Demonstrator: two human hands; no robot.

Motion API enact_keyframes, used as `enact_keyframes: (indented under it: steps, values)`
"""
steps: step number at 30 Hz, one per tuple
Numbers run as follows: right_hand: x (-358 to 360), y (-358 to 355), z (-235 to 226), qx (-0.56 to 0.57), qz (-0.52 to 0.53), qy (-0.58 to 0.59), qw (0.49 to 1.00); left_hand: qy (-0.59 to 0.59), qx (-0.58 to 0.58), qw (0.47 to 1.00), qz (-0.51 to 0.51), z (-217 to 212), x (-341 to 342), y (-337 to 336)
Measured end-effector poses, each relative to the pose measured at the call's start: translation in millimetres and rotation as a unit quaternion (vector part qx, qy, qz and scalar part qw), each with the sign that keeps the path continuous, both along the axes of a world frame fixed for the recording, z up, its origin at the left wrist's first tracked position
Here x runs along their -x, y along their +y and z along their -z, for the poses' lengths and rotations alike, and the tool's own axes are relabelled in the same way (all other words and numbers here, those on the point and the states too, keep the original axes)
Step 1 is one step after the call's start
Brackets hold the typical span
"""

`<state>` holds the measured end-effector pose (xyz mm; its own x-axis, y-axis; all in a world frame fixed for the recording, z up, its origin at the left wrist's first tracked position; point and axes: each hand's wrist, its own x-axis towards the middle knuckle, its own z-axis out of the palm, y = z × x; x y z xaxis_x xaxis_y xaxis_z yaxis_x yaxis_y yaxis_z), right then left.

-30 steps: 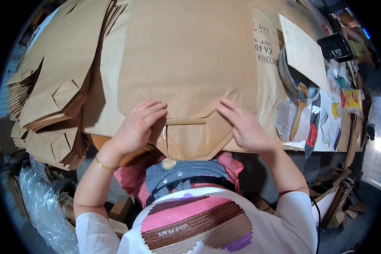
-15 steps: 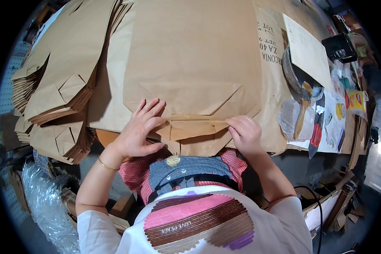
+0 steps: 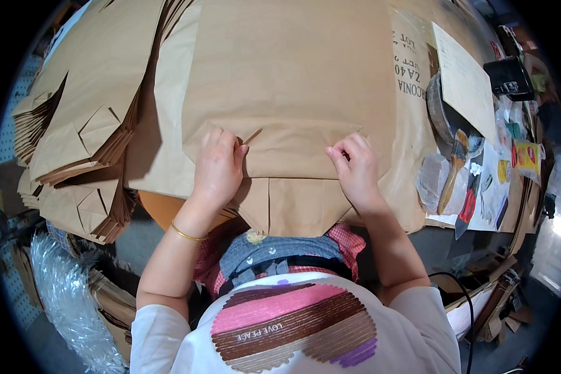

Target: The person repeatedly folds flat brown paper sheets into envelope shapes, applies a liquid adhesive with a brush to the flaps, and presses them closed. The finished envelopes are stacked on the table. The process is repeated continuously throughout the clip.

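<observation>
A large brown kraft paper bag [image 3: 290,68] lies flat before me, its folded bottom end toward my body. Its near flap [image 3: 305,202] hangs over the table's near edge, close to my lap. My left hand [image 3: 220,167] is closed at the left of the folded bottom, fingertips pinching the paper by a small raised edge. On the opposite side my right hand [image 3: 360,167] is closed too, thumb and forefinger pinched on the paper's right corner fold. Fingers partly hide both grips.
Stacks of folded paper bags [image 3: 84,149] lie at the left. To the right are a round pan [image 3: 438,112] under a pale board [image 3: 464,78], a wooden-handled brush [image 3: 453,171], a red-handled knife [image 3: 467,209] and a yellow packet [image 3: 528,157]. Clear plastic [image 3: 68,299] sits lower left.
Both hands have moved up and away from my body. My spread left hand has closed, and the loose near strip is now folded over onto the bag's bottom.
</observation>
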<state>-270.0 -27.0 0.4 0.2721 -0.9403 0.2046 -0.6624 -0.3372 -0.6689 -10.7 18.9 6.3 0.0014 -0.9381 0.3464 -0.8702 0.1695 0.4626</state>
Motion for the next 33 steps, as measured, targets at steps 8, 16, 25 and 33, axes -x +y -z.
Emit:
enact_keyframes:
  steps: [8,16,25,33]
  values:
    - [-27.8,-20.6,-17.9,-0.055,0.094,0.215,0.971,-0.134,-0.187,0.96,-0.16,-13.3,11.8,-28.6]
    - [-49.6,31.3,-11.1,0.13,-0.142,0.229,0.954,-0.166,-0.09,0.968,0.165,-34.8,31.7,6.7]
    - [-21.4,28.9,-23.1,0.0,-0.15,0.139,0.979,-0.24,-0.18,0.951,0.073,-22.4,26.0,8.0]
    - [34.5,27.2,-21.4,-0.025,0.039,-0.134,0.99,-0.276,-0.02,0.954,0.119,-32.5,104.3,-7.5]
